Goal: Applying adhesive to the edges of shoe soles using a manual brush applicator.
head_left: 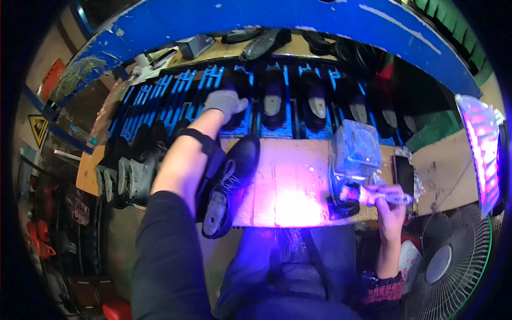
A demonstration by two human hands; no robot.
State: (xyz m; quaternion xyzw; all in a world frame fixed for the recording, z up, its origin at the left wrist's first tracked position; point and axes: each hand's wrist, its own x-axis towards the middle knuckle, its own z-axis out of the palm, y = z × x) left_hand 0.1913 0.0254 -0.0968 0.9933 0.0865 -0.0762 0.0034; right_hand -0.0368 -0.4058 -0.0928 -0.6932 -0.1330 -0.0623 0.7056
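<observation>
My left hand (225, 102), in a pale glove, reaches forward to the rack and is closed on a black shoe (236, 80), which it partly hides. My right hand (388, 205) is shut on the handle of a brush (397, 199). The brush's bristle end is at a small dark pot (346, 209) by the table's near edge. Beside my left forearm, a black lace-up shoe (242, 162) with a grey insole lies with its toe pointing away. More black shoes (316, 104) sit in a row on the rack, to the right of my left hand.
Several dark shoes (128, 178) stand at the table's left end. A clear, bluish plastic-covered box (357, 149) is behind the pot. At right are a glowing lamp panel (482, 154) and a fan (453, 261). A blue beam (277, 16) arches over the far side.
</observation>
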